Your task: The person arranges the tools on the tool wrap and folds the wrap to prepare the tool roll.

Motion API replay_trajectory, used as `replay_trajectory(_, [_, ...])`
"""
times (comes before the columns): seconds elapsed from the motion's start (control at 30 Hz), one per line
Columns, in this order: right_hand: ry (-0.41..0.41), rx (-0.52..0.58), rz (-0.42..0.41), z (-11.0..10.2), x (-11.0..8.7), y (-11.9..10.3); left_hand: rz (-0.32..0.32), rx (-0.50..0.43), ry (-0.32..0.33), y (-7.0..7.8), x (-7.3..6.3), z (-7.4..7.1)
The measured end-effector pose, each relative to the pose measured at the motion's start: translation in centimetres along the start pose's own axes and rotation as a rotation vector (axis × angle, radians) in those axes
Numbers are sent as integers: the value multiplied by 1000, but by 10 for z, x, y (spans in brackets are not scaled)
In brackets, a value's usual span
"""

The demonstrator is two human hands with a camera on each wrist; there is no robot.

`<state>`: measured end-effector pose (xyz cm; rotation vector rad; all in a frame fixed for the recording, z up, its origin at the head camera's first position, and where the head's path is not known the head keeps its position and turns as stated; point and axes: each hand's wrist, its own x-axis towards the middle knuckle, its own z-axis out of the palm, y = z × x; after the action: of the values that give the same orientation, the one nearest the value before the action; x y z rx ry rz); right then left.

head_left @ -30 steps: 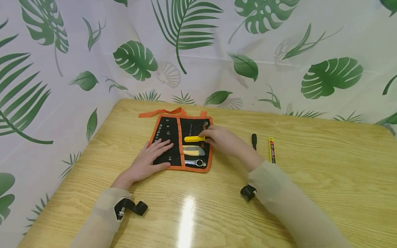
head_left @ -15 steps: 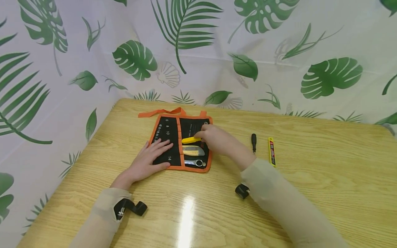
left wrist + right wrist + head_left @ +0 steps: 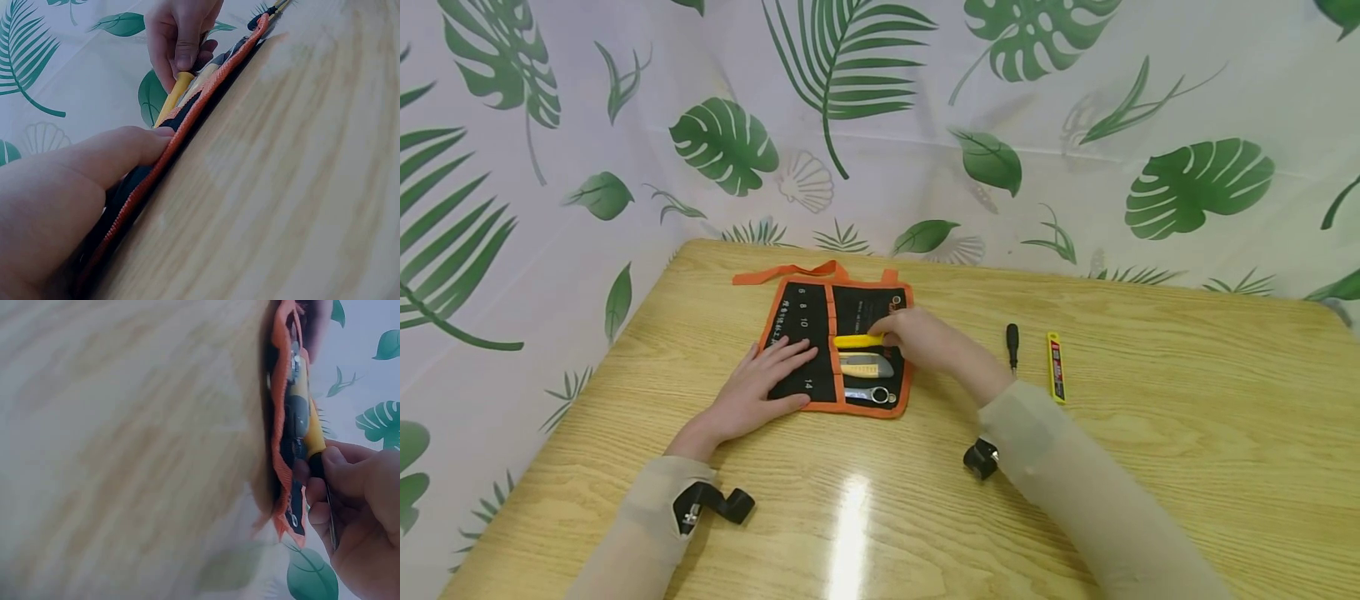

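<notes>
A black tool pouch (image 3: 808, 408) with orange trim lies unfolded on the table. My left hand (image 3: 758, 385) rests on its left half with the fingers spread, and the thumb lies near the orange edge. At the pouch's right half, my right hand (image 3: 925, 340) pinches a screwdriver (image 3: 317, 434) with a yellow handle. Its handle end meets the row of pocket openings, while the thin metal shaft runs back under the palm in the right wrist view. Just below it, a utility knife (image 3: 868, 365) and a ring-ended wrench (image 3: 871, 395) sit in neighbouring pockets.
To the right on the wooden table (image 3: 1150, 467) lie a black-handled screwdriver (image 3: 1012, 342) and a narrow yellow packet (image 3: 1056, 368). An orange strap (image 3: 782, 272) trails off the pouch's far edge. A leaf-patterned sheet (image 3: 880, 200) hangs behind the table.
My right hand has moved slightly left, bringing the yellow screwdriver handle from above the pouch up to the pocket opening. The left hand stays in place.
</notes>
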<state>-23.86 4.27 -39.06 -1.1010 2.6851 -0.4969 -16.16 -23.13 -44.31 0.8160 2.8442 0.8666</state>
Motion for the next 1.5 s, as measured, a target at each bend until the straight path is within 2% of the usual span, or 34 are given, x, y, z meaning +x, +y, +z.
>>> replay_trajectory(0.3, [50, -6, 7, 5, 3, 1, -5, -8, -4, 2, 0, -2])
replay_trajectory(0.53, [82, 51, 15, 7, 3, 1, -13, -11, -9, 2, 0, -1])
replay_trajectory(0.83, [40, 108, 41, 8, 4, 0, -18, -13, -6, 2, -1, -1])
replay_trajectory(1.27, [81, 102, 80, 10, 9, -6, -20, -14, -5, 4, 0, -1])
replay_trajectory(1.5, [88, 101, 59, 11, 10, -11, -20, -9, -6, 4, 0, -1])
